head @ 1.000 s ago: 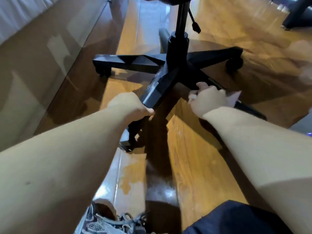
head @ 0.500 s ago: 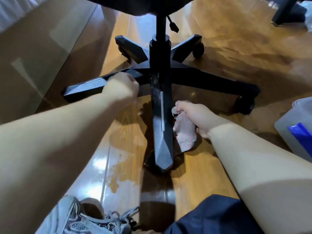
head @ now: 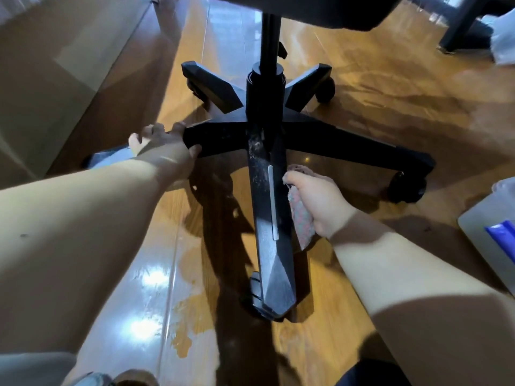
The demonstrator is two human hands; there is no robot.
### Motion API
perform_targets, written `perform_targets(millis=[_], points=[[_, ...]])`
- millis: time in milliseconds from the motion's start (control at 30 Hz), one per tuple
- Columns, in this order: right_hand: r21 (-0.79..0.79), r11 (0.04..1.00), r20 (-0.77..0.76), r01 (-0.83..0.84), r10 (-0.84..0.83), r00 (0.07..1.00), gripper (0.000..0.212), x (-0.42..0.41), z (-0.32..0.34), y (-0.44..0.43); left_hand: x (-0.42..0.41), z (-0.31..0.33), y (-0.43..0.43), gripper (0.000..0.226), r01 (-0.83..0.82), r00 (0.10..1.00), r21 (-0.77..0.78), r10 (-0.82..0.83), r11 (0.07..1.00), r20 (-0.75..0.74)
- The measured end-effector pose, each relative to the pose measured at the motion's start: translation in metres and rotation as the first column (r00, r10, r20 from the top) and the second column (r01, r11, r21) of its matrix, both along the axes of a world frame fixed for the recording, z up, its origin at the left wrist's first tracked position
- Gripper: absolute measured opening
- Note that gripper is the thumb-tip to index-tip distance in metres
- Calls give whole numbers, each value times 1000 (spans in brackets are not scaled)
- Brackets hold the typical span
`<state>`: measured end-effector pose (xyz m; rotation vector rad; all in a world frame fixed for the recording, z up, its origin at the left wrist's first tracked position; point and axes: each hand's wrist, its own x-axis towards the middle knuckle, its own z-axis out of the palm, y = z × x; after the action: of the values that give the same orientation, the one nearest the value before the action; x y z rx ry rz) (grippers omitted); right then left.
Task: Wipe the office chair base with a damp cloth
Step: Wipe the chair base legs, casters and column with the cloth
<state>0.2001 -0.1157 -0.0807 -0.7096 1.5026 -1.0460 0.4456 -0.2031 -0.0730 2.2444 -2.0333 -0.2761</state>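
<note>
**Grips.** The right grip (head: 317,204) is clamped on the damp cloth (head: 302,221). The cloth is bunched in the fingers and hangs below the palm. The left grip (head: 164,146) is closed round the leg of the chair base (head: 223,135) that runs left from the centre column (head: 264,90), with the thumb under and the fingers over.

**Position of the cloth.** It lies against the right flank of the leg (head: 262,207) that runs from the column towards us, about midway along its length. It is not on the top face.

**Condition of the base.** The top face of this near leg carries pale dust and smears (head: 256,151), thickest close to the column. We judge that face not yet wiped. The leg right of the column (head: 362,151) and the two short legs beyond it (head: 214,87) (head: 306,84) look uniformly dark. We cannot tell whether they have been cleaned or are merely in shadow. The caster (head: 407,188) at the end of the right leg shows nothing either way.

**Progress.** In our judgement the work is at an early to middle stage. One flank is under the cloth, and the dusty top face, the hub round the column and probably the other legs are outstanding.

**Surroundings.** The base stands on a glossy wooden floor (head: 362,93). A translucent container (head: 490,232) with a blue label sits on the floor well right of the column.
</note>
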Motion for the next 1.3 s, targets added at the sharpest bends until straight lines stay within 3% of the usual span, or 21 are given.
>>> perform_targets(millis=[67, 133, 233, 300, 433, 567, 667, 767, 867, 967, 1033, 1167, 1233, 1300], points=[[14, 1000, -13, -5, 5, 1000, 22, -1, -3, -2, 2, -3, -4, 48, 10, 997, 13, -9, 1000, -76], [36, 999, -23, 3, -2, 1000, 15, -2, -4, -2, 6, -5, -3, 47, 32, 997, 28, -29, 999, -76], [139, 990, 184, 2, -28, 983, 21, -4, -1, 0, 1, -8, 10, 48, -5, 1000, -20, 5, 1000, 1], [101, 995, 253, 24, -49, 966, 24, -8, -4, 3, -7, -11, 28, 48, -49, 996, -80, 56, 996, 77], [15, 1000, 141, 10, -12, 990, 18, -13, 4, 21, -13, -15, 63, 43, -70, 981, -160, 97, 985, 167], [79, 991, -141, -111, 121, 983, 26, -22, 13, 27, -21, -15, 81, 40, -115, 986, -83, 124, 990, 116], [68, 993, -167, -95, 106, 980, 40, -19, 18, 35, -25, -10, 88, 42, -133, 989, -22, 134, 991, 67], [86, 992, -224, -95, 113, 968, 30, -18, 20, 36, -25, -6, 90, 41, -142, 989, 11, 141, 990, 35], [70, 997, -143, -28, 38, 989, 16, -17, 23, 39, -18, -3, 91, 45, -105, 994, 38, 105, 994, -6], [9, 999, -396, -51, 50, 917, 9, -16, 24, 44, -5, -2, 102, 55, -53, 996, 63, 57, 997, -69], [-7, 997, -459, -71, 60, 887, 9, -9, 31, 48, -2, 1, 112, 52, -52, 988, 12, 54, 999, -143], [-52, 999, -407, 3, -24, 913, 16, 1, 46, 51, -17, 19, 123, 36, -67, 956, -145, 21, 987, -293], [-100, 992, -171, 83, -99, 980, 15, 6, 60, 53, -26, 32, 126, 31, -46, 932, -217, -36, 975, -359], [-125, 978, -46, 164, -171, 984, 17, 6, 64, 51, -33, 44, 129, 27, -44, 895, -237, -67, 971, -441]])
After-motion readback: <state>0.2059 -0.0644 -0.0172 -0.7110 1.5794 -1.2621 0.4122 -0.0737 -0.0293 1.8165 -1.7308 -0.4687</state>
